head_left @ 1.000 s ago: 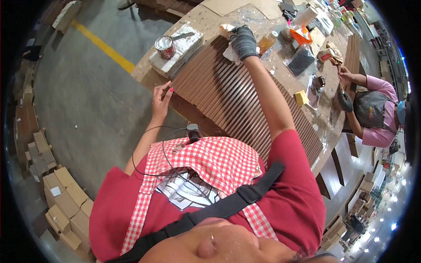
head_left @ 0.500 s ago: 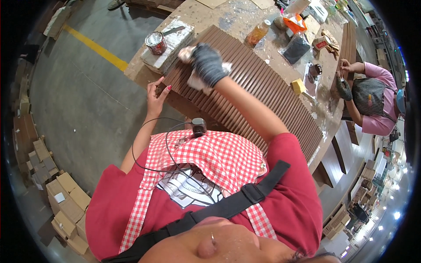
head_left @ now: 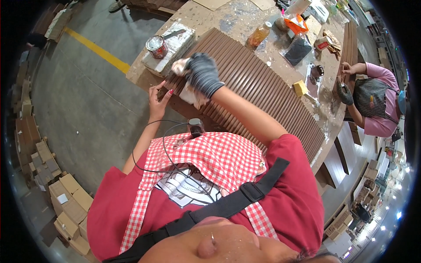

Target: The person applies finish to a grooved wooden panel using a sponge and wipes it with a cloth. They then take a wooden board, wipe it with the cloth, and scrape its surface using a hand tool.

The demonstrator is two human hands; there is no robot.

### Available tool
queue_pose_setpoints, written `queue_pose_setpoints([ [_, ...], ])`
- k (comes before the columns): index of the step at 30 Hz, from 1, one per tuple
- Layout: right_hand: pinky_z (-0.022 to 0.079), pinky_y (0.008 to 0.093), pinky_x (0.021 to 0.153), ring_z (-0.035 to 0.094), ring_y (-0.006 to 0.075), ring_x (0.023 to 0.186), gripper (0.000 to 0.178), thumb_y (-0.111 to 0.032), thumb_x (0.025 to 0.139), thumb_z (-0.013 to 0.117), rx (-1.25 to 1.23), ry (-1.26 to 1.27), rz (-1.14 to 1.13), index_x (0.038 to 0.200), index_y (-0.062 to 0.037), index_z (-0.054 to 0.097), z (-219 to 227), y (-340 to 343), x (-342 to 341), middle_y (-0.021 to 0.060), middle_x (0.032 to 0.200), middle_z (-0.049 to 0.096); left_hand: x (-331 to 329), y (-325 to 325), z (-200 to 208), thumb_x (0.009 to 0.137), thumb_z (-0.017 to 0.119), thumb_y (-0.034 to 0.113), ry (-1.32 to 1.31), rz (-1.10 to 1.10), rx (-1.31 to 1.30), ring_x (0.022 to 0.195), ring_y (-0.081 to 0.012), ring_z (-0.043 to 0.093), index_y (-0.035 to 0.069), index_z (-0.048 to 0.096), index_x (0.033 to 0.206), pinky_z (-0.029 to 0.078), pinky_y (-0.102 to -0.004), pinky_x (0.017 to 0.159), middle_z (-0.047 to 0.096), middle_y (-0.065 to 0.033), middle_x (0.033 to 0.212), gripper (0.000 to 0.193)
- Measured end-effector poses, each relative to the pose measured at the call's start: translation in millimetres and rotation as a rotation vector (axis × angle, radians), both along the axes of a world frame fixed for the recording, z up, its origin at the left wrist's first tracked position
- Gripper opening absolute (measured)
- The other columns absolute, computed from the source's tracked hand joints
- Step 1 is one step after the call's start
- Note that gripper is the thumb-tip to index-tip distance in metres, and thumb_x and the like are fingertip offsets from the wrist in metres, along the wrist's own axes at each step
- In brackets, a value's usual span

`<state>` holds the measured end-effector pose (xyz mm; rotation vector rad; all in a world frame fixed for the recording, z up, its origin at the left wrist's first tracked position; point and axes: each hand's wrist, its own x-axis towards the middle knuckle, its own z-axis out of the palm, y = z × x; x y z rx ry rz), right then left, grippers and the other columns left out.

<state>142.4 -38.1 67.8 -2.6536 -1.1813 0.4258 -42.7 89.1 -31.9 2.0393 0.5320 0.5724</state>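
Note:
A ribbed panel of brown wooden slats (head_left: pixel 250 81) lies across the workbench in front of me. My right hand (head_left: pixel 202 74), in a grey glove, is closed on a crumpled whitish cloth (head_left: pixel 191 95) and presses it onto the slats near the panel's left end. Cloth sticks out on both sides of the glove. At the left corner of the panel my bare left hand (head_left: pixel 158 101) touches the edge, thumb and fingers apart. Just beyond it, an opened paint tin (head_left: pixel 157 47) and a flat scraper-like tool (head_left: pixel 174 34) rest on a white-smeared block (head_left: pixel 175 55).
Behind the panel stand a bottle of amber liquid (head_left: pixel 258 35), a black bag (head_left: pixel 298 49) and an orange bag (head_left: pixel 296 24). A yellow sponge (head_left: pixel 300 88) and a small dark jar (head_left: pixel 317 71) sit to the right. A co-worker (head_left: pixel 372 96) handles brown strips at the far right.
My right hand has shifted slightly left and toward me with the cloth, along the slats. My left hand stays at the panel's corner. The view has moved slightly.

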Motion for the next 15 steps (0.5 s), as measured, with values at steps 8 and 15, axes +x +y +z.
queue_pose_setpoints([
  [8, 0.049, 0.0384, 0.089, 0.060, 0.0365, 0.101, 0.042, -0.015, 0.060, 0.082, 0.183, -0.123, -0.241, 0.099, -0.0065, 0.069, -25.3, -17.7, 130.2, 0.0230, 0.120, 0.054, 2.0, -4.3, 5.5, 0.081, 0.070, 0.032, -0.019, 0.034, -0.064, 0.104, -0.0197, 0.050, 0.007, 0.060, 0.120, 0.038, -0.0304, 0.093, 0.050, -0.0072, 0.108, 0.047],
  [15, 0.048, 0.0374, 0.089, 0.054, 0.0333, 0.108, 0.048, -0.018, 0.057, 0.084, 0.027, -0.305, -0.173, 0.100, -0.0052, 0.067, -14.9, -14.5, 116.4, 0.0202, 0.113, 0.056, 1.6, -0.7, 6.3, 0.081, 0.071, 0.034, -0.019, 0.023, -0.082, 0.105, -0.0206, 0.049, 0.007, 0.060, 0.118, 0.037, -0.0310, 0.095, 0.051, -0.0079, 0.108, 0.047],
])
